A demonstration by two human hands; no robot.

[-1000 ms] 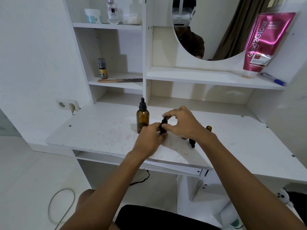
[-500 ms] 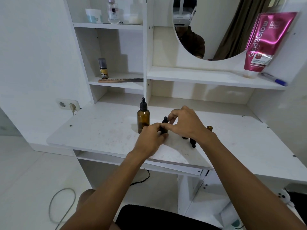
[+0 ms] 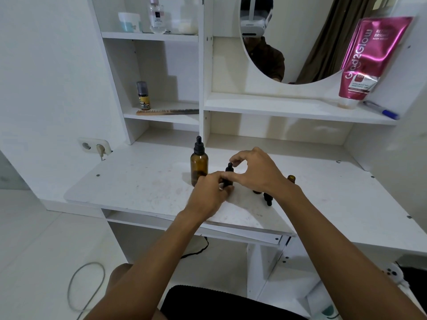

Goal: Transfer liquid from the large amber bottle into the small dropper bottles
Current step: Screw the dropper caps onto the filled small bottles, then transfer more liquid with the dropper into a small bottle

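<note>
Desk (image 3: 138,188): white vanity top, work w/in reach.
L hand (image 3: 211,192): fingers clamped on small dropper bottle (image 3: 228,179) base, steadies it upright.
R hand (image 3: 256,172): thumb + forefinger arched over its cap (image 3: 229,167), prob. to twist; grip unclear.
Large amber bottle (image 3: 199,166): just behind L hand, capped, upright.

There is one big brown bottle (image 3: 199,166), just left of the fingers (image 3: 213,181). Two more show plainly and are small: one capped bottle (image 3: 229,174) in the fingers and one open bottle (image 3: 291,178) off to their right. One black dropper top (image 3: 268,199) lies right of the fingers too.
</note>
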